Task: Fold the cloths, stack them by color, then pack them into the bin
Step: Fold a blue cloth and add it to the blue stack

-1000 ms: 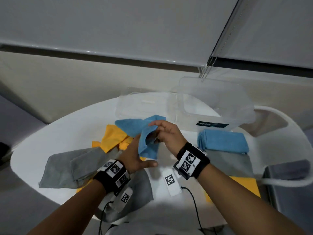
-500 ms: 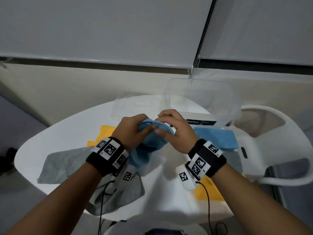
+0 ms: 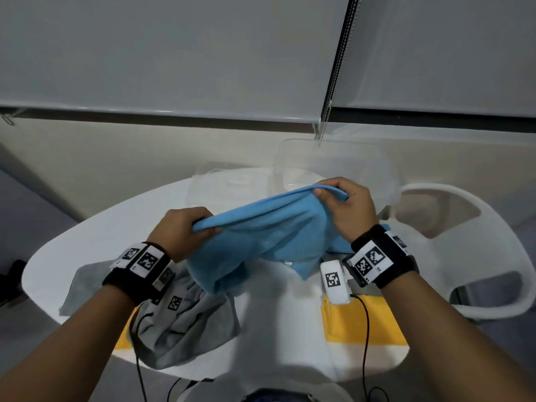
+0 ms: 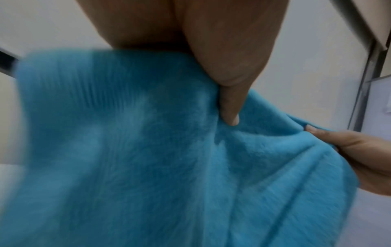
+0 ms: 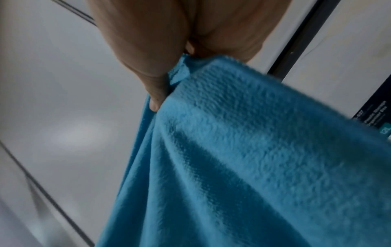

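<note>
A blue cloth (image 3: 266, 236) hangs stretched in the air above the white table (image 3: 87, 242). My left hand (image 3: 185, 227) grips its left top corner and my right hand (image 3: 345, 207) pinches its right top corner, a bit higher. In the left wrist view my fingers (image 4: 228, 93) press into the blue cloth (image 4: 148, 167); in the right wrist view my thumb (image 5: 156, 93) pinches the cloth's (image 5: 253, 167) hem. The clear plastic bin (image 3: 333, 166) stands at the table's far side, behind my right hand. A folded blue cloth (image 3: 336, 245) peeks out under my right wrist.
Crumpled grey cloths (image 3: 185, 320) lie at the near left, with yellow cloth (image 3: 123, 338) showing beneath them. A folded yellow cloth (image 3: 362, 323) lies at the near right. A clear lid (image 3: 229, 184) lies left of the bin. A white chair (image 3: 464, 250) stands right of the table.
My hands were bunched together on the blue cloth; they have moved apart and risen, spreading the cloth out between them.
</note>
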Demonstrator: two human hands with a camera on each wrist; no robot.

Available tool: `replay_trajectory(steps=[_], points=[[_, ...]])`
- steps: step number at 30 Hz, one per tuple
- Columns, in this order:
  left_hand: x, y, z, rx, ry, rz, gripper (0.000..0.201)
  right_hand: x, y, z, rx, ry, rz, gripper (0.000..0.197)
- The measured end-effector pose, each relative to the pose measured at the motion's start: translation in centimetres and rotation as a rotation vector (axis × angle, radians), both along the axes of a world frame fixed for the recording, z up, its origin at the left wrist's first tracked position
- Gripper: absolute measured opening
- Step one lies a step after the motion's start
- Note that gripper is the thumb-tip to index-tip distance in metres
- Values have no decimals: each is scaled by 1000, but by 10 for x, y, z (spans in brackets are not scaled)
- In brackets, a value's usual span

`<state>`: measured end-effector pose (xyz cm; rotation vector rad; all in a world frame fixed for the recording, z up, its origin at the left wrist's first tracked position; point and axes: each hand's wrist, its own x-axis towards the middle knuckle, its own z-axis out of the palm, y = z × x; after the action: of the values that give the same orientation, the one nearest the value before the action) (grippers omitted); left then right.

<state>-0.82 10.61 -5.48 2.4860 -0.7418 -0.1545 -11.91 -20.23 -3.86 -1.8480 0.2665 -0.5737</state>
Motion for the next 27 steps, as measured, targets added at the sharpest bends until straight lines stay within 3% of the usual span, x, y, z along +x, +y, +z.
replay_trajectory(steps=[5, 8, 11, 14, 18, 22, 25, 27], points=[[15, 14, 23, -100, -143, 77, 21, 3, -12, 6, 65, -64, -70, 11], [22, 13, 12, -31, -95, 66, 8, 5, -6, -8, 17, 63, -28, 10], [27, 8, -13, 121, 9, 1, 20, 9, -4, -35, -27, 244, 18, 9], [37, 2, -18, 171, 35, 68, 23, 18, -7, -52, 37, 323, -30, 14], [56, -7, 23, -15, -149, 203, 15, 35, -14, -26, 211, 131, -149, 16], [69, -5, 72, -258, -326, 232, 15, 37, -18, 18, 277, -69, -121, 12], [66, 5, 72, -271, -375, 142, 19, 24, -17, 19, 282, -60, -70, 13], [56, 15, 46, -279, -254, 42, 19, 12, -18, -8, 255, 50, -16, 16]])
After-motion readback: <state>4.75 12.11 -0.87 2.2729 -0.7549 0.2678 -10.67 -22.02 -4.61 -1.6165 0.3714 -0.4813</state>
